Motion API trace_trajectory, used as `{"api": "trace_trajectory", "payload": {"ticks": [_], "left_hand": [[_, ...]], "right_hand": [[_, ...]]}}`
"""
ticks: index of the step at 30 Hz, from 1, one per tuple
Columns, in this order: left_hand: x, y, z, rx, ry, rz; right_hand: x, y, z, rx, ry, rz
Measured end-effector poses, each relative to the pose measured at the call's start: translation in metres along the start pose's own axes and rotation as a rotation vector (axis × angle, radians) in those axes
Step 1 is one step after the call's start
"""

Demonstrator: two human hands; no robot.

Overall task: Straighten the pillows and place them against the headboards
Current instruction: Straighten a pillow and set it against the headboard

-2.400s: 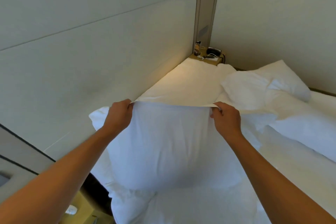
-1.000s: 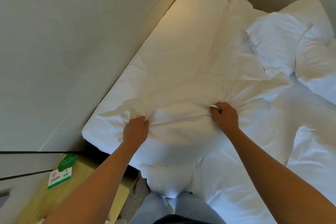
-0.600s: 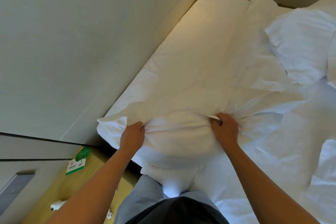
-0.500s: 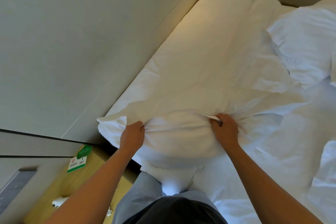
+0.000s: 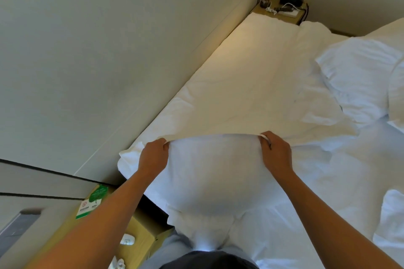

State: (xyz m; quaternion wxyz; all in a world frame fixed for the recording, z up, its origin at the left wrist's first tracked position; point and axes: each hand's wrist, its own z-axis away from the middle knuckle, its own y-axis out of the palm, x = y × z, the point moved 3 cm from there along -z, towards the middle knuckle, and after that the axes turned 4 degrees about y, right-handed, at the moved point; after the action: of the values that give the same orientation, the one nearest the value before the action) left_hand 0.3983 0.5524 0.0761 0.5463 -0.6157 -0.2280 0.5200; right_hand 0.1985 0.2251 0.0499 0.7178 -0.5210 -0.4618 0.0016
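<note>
White bedding (image 5: 251, 85) ran beside the padded headboard (image 5: 109, 61). Near it, the left hand (image 5: 153, 157) and right hand (image 5: 276, 153) each pinched a top corner of the hanging pillow (image 5: 209, 177). Equal, taut pulls would probably settle the filling evenly.

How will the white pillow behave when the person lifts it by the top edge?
Probably floppy: the pillow sags below the left hand and right hand. Likely light, since pinched cloth carries it. The case may slide.
</note>
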Motion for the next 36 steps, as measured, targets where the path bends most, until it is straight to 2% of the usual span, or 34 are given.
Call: {"api": "trace_trajectory", "payload": {"ticks": [5, 10, 14, 19, 23, 29, 36], "left_hand": [[-0.012, -0.046, -0.03, -0.075, 0.07, 0.027], [-0.011, -0.091, -0.05, -0.186, 0.062, 0.076], [0.007, -0.138, -0.061, -0.326, 0.015, 0.1], [0.038, -0.175, -0.058, -0.41, -0.102, 0.139], [0.059, -0.164, -0.047, -0.384, -0.21, 0.185], [0.057, -0.113, -0.037, -0.275, -0.213, 0.228], [0.046, -0.108, -0.078, -0.268, -0.198, 0.178]], "right_hand": [[0.057, -0.032, -0.046, -0.047, -0.117, 0.065], [0.119, -0.052, -0.08, -0.083, -0.215, 0.093], [0.186, -0.05, -0.106, -0.058, -0.294, 0.006], [0.252, -0.023, -0.137, 0.035, -0.253, -0.138], [0.269, 0.017, -0.149, 0.139, -0.23, -0.149], [0.236, 0.043, -0.158, 0.23, -0.177, -0.081], [0.239, 0.049, -0.197, 0.177, -0.144, -0.077]]}}
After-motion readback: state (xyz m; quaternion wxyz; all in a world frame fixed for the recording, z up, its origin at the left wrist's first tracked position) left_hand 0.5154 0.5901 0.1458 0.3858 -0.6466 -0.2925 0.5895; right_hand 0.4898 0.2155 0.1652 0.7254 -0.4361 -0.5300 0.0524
